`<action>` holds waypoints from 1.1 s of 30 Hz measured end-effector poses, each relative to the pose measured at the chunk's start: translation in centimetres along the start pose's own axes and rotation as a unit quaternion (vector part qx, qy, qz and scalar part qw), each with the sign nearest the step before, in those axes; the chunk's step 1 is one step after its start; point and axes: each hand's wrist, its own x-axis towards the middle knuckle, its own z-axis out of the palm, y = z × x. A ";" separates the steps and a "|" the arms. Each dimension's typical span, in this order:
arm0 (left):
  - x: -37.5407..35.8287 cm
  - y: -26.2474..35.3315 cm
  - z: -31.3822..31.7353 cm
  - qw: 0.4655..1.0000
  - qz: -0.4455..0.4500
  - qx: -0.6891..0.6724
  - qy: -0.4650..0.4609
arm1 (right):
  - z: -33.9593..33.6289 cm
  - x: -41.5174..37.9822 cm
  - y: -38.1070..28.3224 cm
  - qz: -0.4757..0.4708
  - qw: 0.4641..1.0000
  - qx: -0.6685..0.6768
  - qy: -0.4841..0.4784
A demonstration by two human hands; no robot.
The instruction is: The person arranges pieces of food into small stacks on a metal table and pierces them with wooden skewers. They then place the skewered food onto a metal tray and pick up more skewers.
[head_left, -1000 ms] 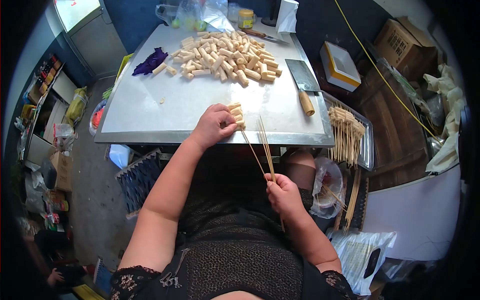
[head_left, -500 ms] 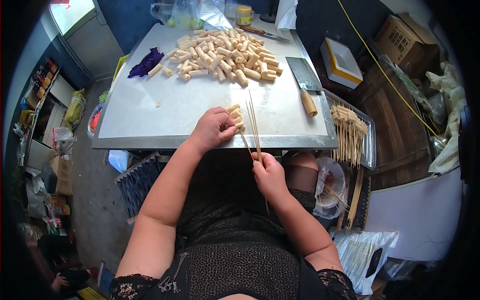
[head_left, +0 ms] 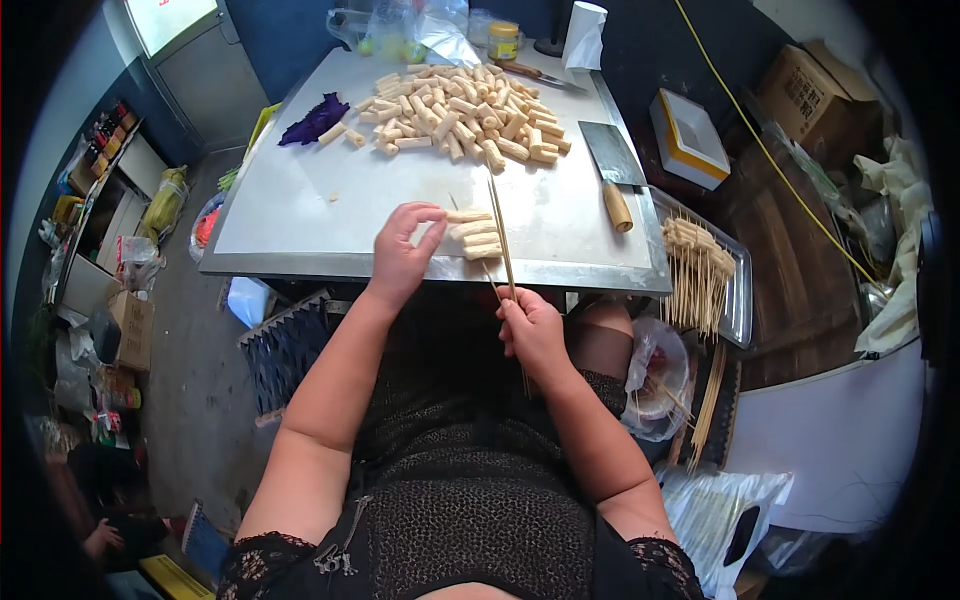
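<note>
My right hand (head_left: 530, 325) is closed around several thin wooden skewers (head_left: 506, 235), which point up over the table edge. One skewer slants away to the left, through a short row of pale beige food rolls (head_left: 480, 240), and its tip shows above them. My left hand (head_left: 408, 250) is at the left end of the top roll (head_left: 468, 215), with thumb and forefinger pinched at that end. The exact contact is too small to make out. Farther back on the table lies a big heap of similar rolls (head_left: 450, 110).
On the metal-edged table (head_left: 290, 235) are a cleaver (head_left: 612, 165), a knife (head_left: 540, 74), a purple cloth-like piece (head_left: 315, 120) and a yellow-lidded jar (head_left: 503, 42). To the right, a metal tray (head_left: 742, 290) holds filled skewers (head_left: 695, 260). Loose skewers (head_left: 710, 400) lie below.
My left hand has shifted left and its fingers have opened out from the row, which shows more rolls. My right hand still holds the skewers. The camera view has moved slightly.
</note>
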 end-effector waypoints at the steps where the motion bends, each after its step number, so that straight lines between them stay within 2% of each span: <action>1: 0.1 0.5 0.3 0.999 0.001 0.012 -0.033 | 0.1 -0.1 0.1 0.028 0.999 0.014 0.008; 2: 0.1 0.1 0.4 0.999 0.002 0.013 -0.031 | -0.1 -0.1 0.5 0.027 1.000 0.013 0.006; 4: 0.2 -1.4 0.9 0.977 0.010 0.095 -0.190 | -1.3 0.0 1.6 -0.019 0.996 0.073 0.049; 5: 0.5 -1.3 0.8 0.974 -0.016 0.091 -0.207 | -2.5 -0.6 1.4 -0.028 0.995 0.051 0.083; 6: 0.8 -0.7 0.5 0.974 -0.015 0.091 -0.205 | -3.7 -2.0 -0.1 -0.001 0.990 0.114 0.082; 8: 1.2 0.4 0.1 0.977 0.018 0.159 -0.139 | -6.6 -3.4 0.4 -0.017 0.992 0.115 0.055; 9: 1.2 0.5 0.3 0.978 0.018 0.158 -0.139 | -7.1 -4.0 0.8 -0.017 0.992 0.114 0.056; 11: 1.2 0.8 0.8 0.972 0.030 0.151 -0.178 | -7.6 -5.1 1.2 0.027 0.999 0.031 0.010; 12: 1.0 0.9 1.3 0.972 0.030 0.150 -0.177 | -7.0 -6.1 0.6 0.067 0.997 0.037 0.012; 14: 0.2 0.6 2.3 0.977 0.000 0.133 -0.167 | -6.7 -6.9 1.2 0.074 0.997 0.000 -0.013; 15: -0.1 0.1 2.7 0.981 -0.002 0.136 -0.141 | -6.6 -6.8 1.8 0.032 0.999 -0.041 -0.015; 19: -0.6 -0.9 3.6 0.981 -0.047 0.139 -0.126 | -5.9 -7.0 2.0 0.083 0.996 0.012 -0.009; 21: -0.6 -0.9 3.9 0.982 -0.059 0.139 -0.116 | -5.7 -6.9 1.7 0.073 0.997 0.016 -0.002; 29: -0.6 -1.0 4.0 0.984 -0.048 0.138 -0.103 | -5.2 -6.9 1.7 0.076 0.997 -0.007 0.030; 33: -0.8 -0.2 3.8 0.985 -0.043 0.131 -0.101 | -4.5 -6.7 1.8 0.078 0.996 0.031 0.034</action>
